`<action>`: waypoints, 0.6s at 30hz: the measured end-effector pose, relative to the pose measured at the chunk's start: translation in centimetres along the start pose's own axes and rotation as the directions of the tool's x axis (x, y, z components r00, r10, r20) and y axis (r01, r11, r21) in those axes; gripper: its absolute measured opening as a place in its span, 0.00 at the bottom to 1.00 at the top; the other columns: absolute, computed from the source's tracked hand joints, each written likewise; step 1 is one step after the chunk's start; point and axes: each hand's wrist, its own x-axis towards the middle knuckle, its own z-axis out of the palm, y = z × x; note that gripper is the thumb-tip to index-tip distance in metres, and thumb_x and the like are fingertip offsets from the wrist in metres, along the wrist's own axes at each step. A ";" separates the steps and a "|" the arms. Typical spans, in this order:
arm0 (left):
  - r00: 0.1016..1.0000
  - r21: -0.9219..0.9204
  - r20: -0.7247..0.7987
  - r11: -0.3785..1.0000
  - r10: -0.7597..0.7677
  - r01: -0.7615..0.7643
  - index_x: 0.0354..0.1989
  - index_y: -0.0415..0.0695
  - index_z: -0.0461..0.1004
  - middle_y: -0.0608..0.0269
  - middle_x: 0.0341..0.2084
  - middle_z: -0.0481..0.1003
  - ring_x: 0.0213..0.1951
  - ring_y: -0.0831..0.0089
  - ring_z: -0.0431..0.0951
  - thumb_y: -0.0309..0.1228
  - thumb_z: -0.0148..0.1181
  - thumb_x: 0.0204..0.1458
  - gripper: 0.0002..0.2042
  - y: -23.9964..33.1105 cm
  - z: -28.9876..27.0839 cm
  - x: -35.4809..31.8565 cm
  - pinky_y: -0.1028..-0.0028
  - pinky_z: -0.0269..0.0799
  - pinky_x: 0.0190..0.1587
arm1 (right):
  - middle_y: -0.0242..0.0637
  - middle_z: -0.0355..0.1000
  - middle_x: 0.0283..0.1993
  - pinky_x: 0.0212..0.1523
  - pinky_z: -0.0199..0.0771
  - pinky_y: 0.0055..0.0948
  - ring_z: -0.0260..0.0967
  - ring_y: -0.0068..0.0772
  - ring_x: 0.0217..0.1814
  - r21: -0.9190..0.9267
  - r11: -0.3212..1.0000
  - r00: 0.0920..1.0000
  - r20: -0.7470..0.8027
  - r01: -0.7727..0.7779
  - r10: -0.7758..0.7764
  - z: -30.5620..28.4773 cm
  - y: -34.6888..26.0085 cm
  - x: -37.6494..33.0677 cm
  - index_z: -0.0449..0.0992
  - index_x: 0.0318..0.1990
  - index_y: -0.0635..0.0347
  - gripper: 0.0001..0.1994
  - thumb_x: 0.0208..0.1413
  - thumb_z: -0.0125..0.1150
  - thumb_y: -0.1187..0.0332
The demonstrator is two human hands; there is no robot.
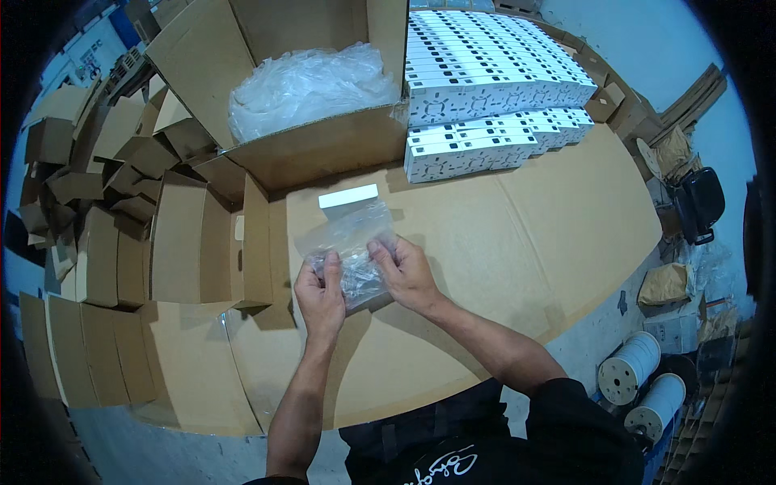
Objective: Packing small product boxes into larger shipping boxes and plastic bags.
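Clear, crinkled plastic bag (pixel 352 240), cloudy above, glossier and more wrinkled below; contents indistinct from here. Left hand (pixel 321 301) and right hand (pixel 406 275) clamp its opposite sides, above tan cardboard sheeting (pixel 469 242), near a white rectangular box (pixel 348 196).

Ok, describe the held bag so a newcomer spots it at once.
Start at the big open carton at the picture's top. Down from it, below a small white box, is a clear bag. Unlike the plastic heaped in the carton, it is gripped by the left hand and right hand.
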 end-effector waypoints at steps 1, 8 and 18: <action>0.996 0.005 -0.072 0.999 0.053 -0.053 0.34 0.38 0.74 0.72 0.25 0.71 0.30 0.83 0.68 0.35 0.56 0.67 0.13 0.5 0.6 0.2 0.79 0.66 0.33 | 0.29 0.74 0.33 0.39 0.71 0.25 0.68 0.17 0.36 -0.001 1.000 1.000 -0.002 -0.002 0.002 -0.2 -0.2 0.0 0.77 0.42 0.66 0.13 0.71 0.53 0.64; 0.996 0.214 -0.003 0.973 0.085 -0.082 0.30 0.39 0.71 0.73 0.23 0.67 0.28 0.84 0.63 0.35 0.53 0.69 0.16 1.6 -1.5 0.9 0.78 0.61 0.30 | 0.36 0.66 0.21 0.28 0.65 0.31 0.61 0.18 0.25 -0.143 0.989 0.990 -0.128 0.039 -0.057 -1.2 -0.2 0.6 0.76 0.38 0.69 0.15 0.70 0.55 0.63; 0.995 -0.099 0.076 0.993 0.071 -0.064 0.47 0.40 0.70 0.67 0.38 0.73 0.39 0.80 0.74 0.30 0.70 0.56 0.16 0.9 -0.9 0.5 0.77 0.73 0.40 | 0.28 0.74 0.27 0.32 0.69 0.25 0.66 0.17 0.28 0.147 0.989 1.000 -0.012 -0.020 0.022 -0.7 -0.1 0.6 0.79 0.40 0.66 0.09 0.65 0.63 0.67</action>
